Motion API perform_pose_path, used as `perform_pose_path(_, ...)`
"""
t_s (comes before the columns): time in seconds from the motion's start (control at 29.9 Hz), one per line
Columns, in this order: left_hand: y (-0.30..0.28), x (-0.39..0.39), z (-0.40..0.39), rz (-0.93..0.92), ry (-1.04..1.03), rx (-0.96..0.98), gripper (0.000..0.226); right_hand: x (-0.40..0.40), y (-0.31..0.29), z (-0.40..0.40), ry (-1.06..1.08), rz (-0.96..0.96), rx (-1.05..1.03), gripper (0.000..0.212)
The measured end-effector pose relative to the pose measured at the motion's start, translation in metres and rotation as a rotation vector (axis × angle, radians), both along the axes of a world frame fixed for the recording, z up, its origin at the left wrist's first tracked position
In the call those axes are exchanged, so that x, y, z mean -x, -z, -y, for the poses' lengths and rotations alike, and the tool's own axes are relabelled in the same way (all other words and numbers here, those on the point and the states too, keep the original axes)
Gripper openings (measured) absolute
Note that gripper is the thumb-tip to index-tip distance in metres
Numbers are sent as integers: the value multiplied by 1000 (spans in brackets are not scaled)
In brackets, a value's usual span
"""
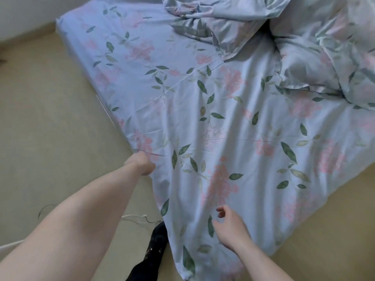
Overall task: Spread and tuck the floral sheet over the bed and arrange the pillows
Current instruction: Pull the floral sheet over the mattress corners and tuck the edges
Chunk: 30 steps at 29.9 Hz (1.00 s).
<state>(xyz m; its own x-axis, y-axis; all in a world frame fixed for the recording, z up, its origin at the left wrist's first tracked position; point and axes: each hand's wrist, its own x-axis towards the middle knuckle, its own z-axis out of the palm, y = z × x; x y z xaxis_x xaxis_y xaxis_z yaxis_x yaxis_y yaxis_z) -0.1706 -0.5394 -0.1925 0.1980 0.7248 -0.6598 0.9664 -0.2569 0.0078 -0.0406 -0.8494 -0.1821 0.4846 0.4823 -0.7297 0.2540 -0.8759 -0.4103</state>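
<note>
A pale blue floral sheet [203, 110] with pink blossoms and green leaves covers a low mattress on the floor. Its near corner hangs loose and wrinkled over the mattress corner toward me. My left hand [141, 162] grips the sheet's left edge at the mattress side, fingers curled into the fabric. My right hand [229, 226] hovers just above the loose corner, fingers relaxed and slightly curled, holding nothing. Crumpled pillows [219, 23] and bedding in the same print [328, 57] are piled at the far right of the bed.
Beige floor [44, 118] surrounds the mattress on the left and lower right. A thin white cable [136, 216] lies on the floor near my foot in a black sock [157, 242]. A white wall edge [18, 15] shows at top left.
</note>
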Motion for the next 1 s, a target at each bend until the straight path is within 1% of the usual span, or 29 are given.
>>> perform_pose_path(0.07,15,20,-17,19,-71,69,40,9,9,-29,10,10,-8,34)
perform_pose_path(0.13,30,33,-31,85,-199,133,39,18,18,-56,14,28,-17,35)
perform_pose_path(0.27,62,42,-53,316,-522,217,25,29,35,-105,33,3,-12,37)
perform_pose_path(0.33,77,44,-62,416,-635,277,14,32,43,-126,46,2,-7,40)
perform_pose_path(0.43,101,52,-79,506,-768,395,16,38,60,-150,13,31,41,43)
perform_pose_path(0.5,111,53,-83,540,-803,420,13,38,65,-155,-7,56,84,46)
perform_pose_path(0.6,121,62,-90,546,-801,346,19,44,72,-164,-66,88,152,50)
perform_pose_path(0.67,127,70,-97,544,-779,316,21,49,75,-170,-141,112,195,49)
perform_pose_path(0.74,134,76,-102,524,-779,311,17,54,78,-176,-190,138,206,42)
perform_pose_path(0.77,135,78,-105,511,-796,315,21,56,79,-180,-205,155,202,36)
perform_pose_path(0.8,136,79,-107,500,-815,340,33,58,79,-183,-220,176,196,29)
perform_pose_path(0.87,140,80,-109,504,-872,448,58,62,83,-190,-258,220,173,17)
perform_pose_path(0.9,142,79,-110,518,-892,501,63,64,84,-192,-268,234,168,16)
perform_pose_path(0.94,145,77,-109,534,-903,527,60,65,86,-193,-273,240,167,17)
perform_pose_path(1.0,151,75,-110,555,-895,495,37,65,88,-194,-281,230,162,19)
